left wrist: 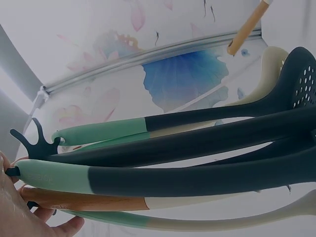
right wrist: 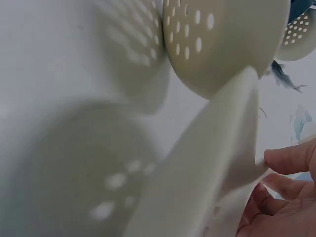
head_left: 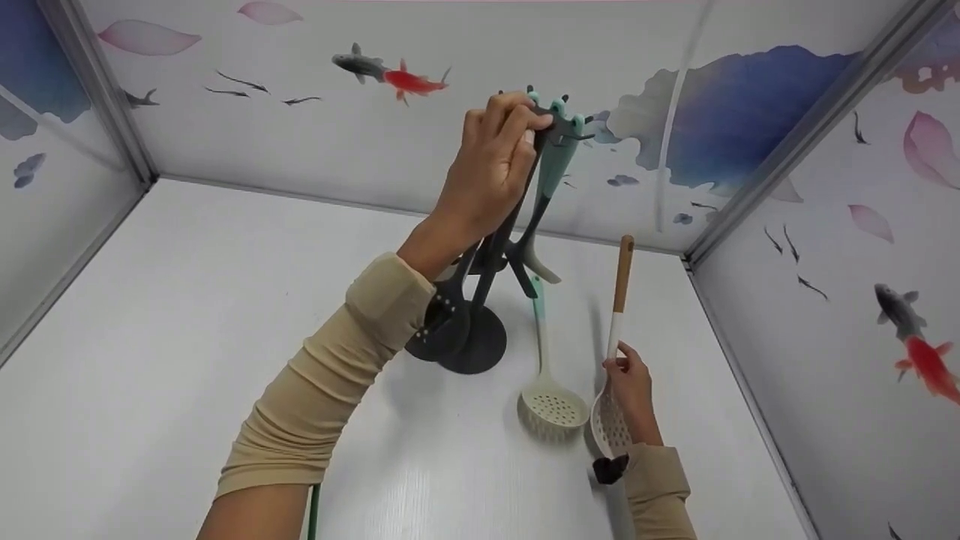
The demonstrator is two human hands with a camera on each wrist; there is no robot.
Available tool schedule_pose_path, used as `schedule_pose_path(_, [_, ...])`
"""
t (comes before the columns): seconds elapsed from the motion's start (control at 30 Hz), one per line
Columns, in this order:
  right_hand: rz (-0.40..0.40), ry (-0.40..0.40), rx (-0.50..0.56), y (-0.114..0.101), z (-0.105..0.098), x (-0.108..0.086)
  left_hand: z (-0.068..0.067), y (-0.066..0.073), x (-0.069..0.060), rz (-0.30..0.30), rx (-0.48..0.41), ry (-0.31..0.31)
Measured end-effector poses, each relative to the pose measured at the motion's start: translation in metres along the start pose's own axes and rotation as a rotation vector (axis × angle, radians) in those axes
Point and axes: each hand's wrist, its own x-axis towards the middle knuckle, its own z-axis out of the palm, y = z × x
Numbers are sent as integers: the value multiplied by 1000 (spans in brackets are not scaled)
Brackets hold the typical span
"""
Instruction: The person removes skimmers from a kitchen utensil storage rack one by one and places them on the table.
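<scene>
My left hand (head_left: 491, 165) grips the top of a dark utensil stand (head_left: 486, 349), which has a round base. Several utensils hang from its hooks, among them dark ones with mint handles (left wrist: 57, 177) and one with a wooden handle (left wrist: 94, 199). Low on the right, my right hand (head_left: 631, 386) pinches the neck of a white skimmer (head_left: 624, 277) with a wooden handle and a perforated head. In the right wrist view, thumb and fingers hold that skimmer (right wrist: 197, 168) by its pale part; the handle is out of view there.
A cream skimmer (head_left: 555, 405) with a mint handle lies on the white table (head_left: 225, 337), left of the held one and close to its head. Printed panels (head_left: 285, 135) with fish and petals enclose the table at the back and sides.
</scene>
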Motion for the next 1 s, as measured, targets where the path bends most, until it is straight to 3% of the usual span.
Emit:
schedule_pose_path(0.23, [50, -90, 0, 11, 3, -1, 0, 0, -2, 5, 2, 3])
schedule_pose_path(0.47, [-7, -181, -152, 13, 8, -1, -1, 1, -2, 1, 12, 0])
schedule_pose_path(0.83, [-33, -279, -379, 2, 3, -1, 0, 1, -1, 2, 4, -3])
schedule_pose_path(1.0, [-46, -296, -377, -9, -2, -3, 0, 0, -1, 3, 7, -1])
